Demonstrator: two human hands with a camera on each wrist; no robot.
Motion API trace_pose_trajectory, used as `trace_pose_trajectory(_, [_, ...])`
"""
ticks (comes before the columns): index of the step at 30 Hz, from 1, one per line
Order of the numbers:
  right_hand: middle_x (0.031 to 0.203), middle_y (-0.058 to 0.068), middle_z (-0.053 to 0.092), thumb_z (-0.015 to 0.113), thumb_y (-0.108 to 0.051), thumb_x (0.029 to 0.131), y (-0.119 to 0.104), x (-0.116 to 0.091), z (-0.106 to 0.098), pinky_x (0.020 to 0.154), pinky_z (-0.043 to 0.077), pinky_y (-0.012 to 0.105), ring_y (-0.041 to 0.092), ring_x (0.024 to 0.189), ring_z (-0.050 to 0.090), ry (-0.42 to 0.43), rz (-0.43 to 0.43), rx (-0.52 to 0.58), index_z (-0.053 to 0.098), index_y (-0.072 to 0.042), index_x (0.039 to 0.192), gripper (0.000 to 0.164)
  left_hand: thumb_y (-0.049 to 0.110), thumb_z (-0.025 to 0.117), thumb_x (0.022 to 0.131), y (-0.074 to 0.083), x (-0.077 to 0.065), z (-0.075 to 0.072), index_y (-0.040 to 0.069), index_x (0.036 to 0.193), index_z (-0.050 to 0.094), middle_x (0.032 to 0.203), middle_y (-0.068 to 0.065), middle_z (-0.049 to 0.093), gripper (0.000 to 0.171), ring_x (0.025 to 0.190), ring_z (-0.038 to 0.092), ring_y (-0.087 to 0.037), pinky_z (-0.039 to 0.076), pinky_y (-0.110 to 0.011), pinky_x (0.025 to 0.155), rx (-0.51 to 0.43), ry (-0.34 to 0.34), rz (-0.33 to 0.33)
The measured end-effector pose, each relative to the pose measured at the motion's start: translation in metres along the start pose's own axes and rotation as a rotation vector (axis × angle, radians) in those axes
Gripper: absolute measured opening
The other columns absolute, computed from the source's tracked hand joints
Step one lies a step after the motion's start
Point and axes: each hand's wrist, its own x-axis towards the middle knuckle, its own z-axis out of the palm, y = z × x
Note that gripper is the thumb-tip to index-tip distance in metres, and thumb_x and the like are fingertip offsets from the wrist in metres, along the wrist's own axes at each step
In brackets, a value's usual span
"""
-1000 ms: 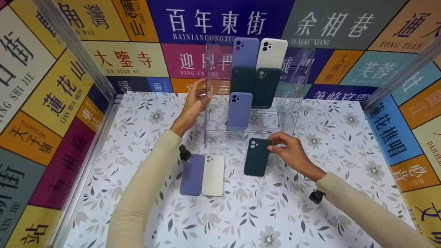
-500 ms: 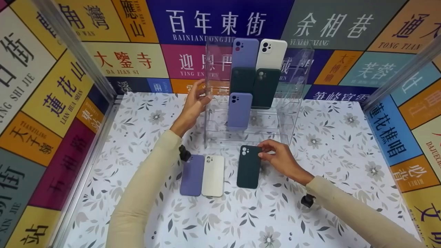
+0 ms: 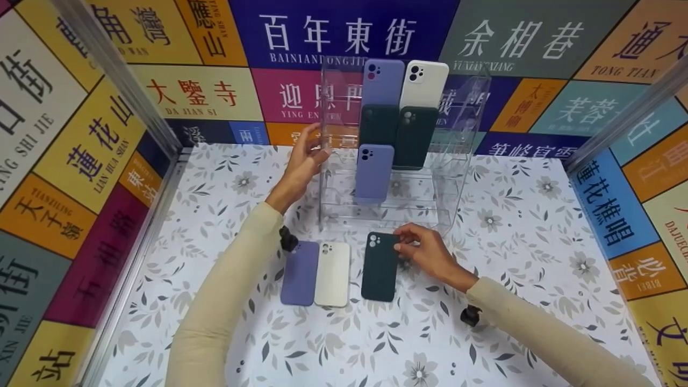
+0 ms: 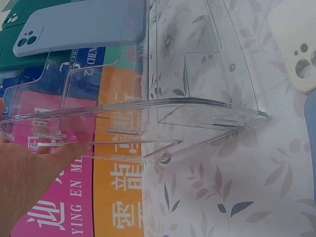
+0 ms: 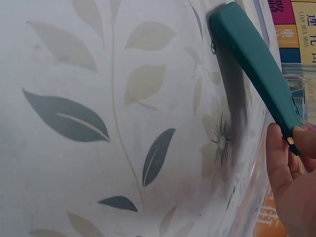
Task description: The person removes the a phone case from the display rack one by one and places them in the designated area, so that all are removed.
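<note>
My right hand pinches a dark green phone case by its upper right corner, thumb on the near face. In the right wrist view the green phone case slants, its pinched end up and its far end close over the cloth. My left hand grips the left side panel of a clear acrylic display stand. The left wrist view shows the thumb along the edge of this clear stand. A lavender phone case and a cream phone case lie side by side left of the green one.
On the stand's tiers lean a lavender case, a white case, two dark green cases and a lower lavender case. A floral cloth covers the table. Sign-printed walls enclose the back and sides.
My right hand has brought the green phone case left and toward me, from in front of the stand to near the cream case. The left hand stays on the stand.
</note>
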Motion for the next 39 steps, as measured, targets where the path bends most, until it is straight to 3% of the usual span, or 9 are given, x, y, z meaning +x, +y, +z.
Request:
trace_pose_trajectory(7, [0.101, 0.013, 0.077, 0.082, 0.001, 0.096, 0.006, 0.004, 0.010, 0.085, 0.059, 0.027, 0.026, 0.095, 0.073, 0.006, 0.002, -0.045, 0.078, -0.001, 0.121, 0.025, 0.005, 0.063, 0.106, 0.001, 0.000, 0.000, 0.019, 0.164, 0.043, 0.155, -0.018, 0.057, 0.063, 0.132, 0.061, -0.034, 0.052, -0.058, 0.109, 0.002, 0.012, -0.010])
trace_pose_trajectory(16, [0.101, 0.014, 0.077, 0.081, 0.001, 0.097, 0.011, 0.009, 0.019, 0.081, 0.058, 0.023, 0.024, 0.093, 0.074, -0.030, 0.024, -0.030, 0.078, 0.001, 0.122, 0.026, 0.008, 0.063, 0.106, 0.000, -0.001, -0.001, 0.019, 0.166, 0.041, 0.157, -0.017, 0.056, 0.065, 0.134, 0.060, -0.036, 0.053, -0.057, 0.109, 0.023, 0.006, -0.008])
trace_pose_trajectory(22, [0.099, 0.015, 0.076, 0.081, 0.002, 0.096, 0.011, 0.014, 0.022, 0.070, 0.057, 0.024, 0.024, 0.086, 0.073, -0.061, 0.038, -0.037, 0.077, 0.003, 0.122, 0.026, 0.012, 0.064, 0.107, 0.000, -0.001, -0.002, 0.019, 0.167, 0.039, 0.162, -0.022, 0.052, 0.065, 0.139, 0.058, -0.038, 0.051, -0.059, 0.112, 0.026, -0.009, 0.003])
trace_pose_trajectory(32, [0.097, 0.014, 0.077, 0.080, 0.004, 0.096, 0.010, 0.021, 0.029, 0.074, 0.057, 0.024, 0.025, 0.087, 0.074, -0.090, 0.041, -0.088, 0.077, 0.006, 0.119, 0.023, 0.006, 0.062, 0.106, 0.000, -0.001, 0.000, 0.019, 0.165, 0.041, 0.161, -0.020, 0.054, 0.064, 0.135, 0.060, -0.035, 0.051, -0.059, 0.112, 0.019, 0.004, -0.003])
trace_pose_trajectory(39, [0.096, 0.014, 0.077, 0.079, 0.005, 0.096, 0.007, 0.023, 0.032, 0.071, 0.058, 0.024, 0.024, 0.084, 0.075, -0.105, 0.039, -0.102, 0.077, 0.007, 0.119, 0.023, 0.012, 0.066, 0.107, 0.001, -0.001, 0.001, 0.020, 0.164, 0.043, 0.159, -0.019, 0.056, 0.063, 0.133, 0.061, -0.035, 0.051, -0.060, 0.110, 0.020, 0.007, -0.004])
